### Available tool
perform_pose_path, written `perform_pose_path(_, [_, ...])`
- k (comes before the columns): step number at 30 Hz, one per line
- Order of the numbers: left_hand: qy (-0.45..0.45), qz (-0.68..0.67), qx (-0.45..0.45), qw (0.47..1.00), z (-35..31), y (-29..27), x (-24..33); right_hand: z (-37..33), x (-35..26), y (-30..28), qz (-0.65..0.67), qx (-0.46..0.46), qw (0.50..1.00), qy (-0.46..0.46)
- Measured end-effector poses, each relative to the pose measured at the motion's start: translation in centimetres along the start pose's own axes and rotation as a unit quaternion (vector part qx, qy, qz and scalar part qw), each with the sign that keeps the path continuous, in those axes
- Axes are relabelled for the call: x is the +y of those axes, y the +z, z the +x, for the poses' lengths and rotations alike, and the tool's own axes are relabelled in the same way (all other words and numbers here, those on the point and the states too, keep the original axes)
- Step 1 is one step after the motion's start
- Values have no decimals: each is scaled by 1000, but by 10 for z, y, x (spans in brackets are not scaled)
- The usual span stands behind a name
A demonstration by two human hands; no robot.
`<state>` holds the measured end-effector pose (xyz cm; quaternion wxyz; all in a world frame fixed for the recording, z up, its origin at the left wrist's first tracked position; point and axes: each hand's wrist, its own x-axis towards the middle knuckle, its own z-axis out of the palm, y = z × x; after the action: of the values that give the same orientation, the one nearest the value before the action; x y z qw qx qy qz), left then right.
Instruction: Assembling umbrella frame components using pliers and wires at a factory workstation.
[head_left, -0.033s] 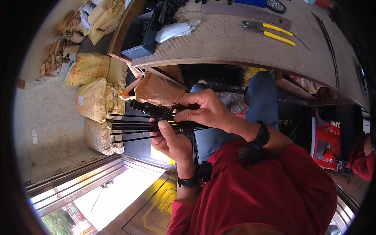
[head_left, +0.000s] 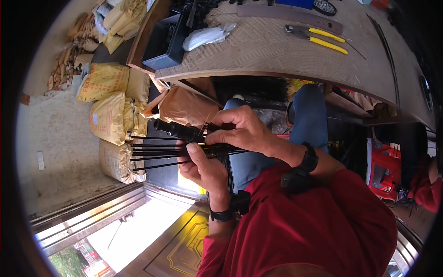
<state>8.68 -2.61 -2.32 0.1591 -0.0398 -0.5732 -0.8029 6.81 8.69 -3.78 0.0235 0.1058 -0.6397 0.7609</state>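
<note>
A bundle of slim black rods (head_left: 175,151) lies between the 2 hands, above the lap, its free ends fanning toward 9 o'clock. Against its upper side sits a black tubular part (head_left: 182,132), tilted with its open end between 9 and 10 o'clock. The left hand (head_left: 203,173) grips the rods from 6 o'clock, thumb on top. The right hand (head_left: 244,131) comes in from 3 o'clock, its fingers closed in a pinch at the tubular part's near end; I cannot tell exactly what is between them.

From the hands, the table (head_left: 258,57) spans 11 to 2 o'clock. On it are a dark bin (head_left: 161,57) at 11, a clear bag of white pieces (head_left: 207,37) at 12, and yellow-handled pliers (head_left: 327,45) between 1 and 2. Yellow sacks (head_left: 108,117) pile up between 9 and 10 o'clock; a red stool (head_left: 385,166) stands at 3, near a co-worker's red sleeve (head_left: 429,194).
</note>
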Motion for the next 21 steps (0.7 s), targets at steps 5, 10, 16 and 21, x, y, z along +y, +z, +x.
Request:
perform_pose_path(5, [62, 100, -21, 993, -9, 6, -8, -7, 10, 9, -50, 55, 996, -55])
perform_pose_path(10, [-74, 35, 4, 997, 8, -4, -9, -8, 2, 16, -92, 126, 987, -25])
perform_pose_path(16, [-118, -122, -57, 984, 13, -23, -14, -16, 15, 17, -41, 63, 994, -86])
perform_pose_path(21, [-106, -125, -38, 986, 13, -23, -20, -19, 16, 17, -21, 120, 992, -37])
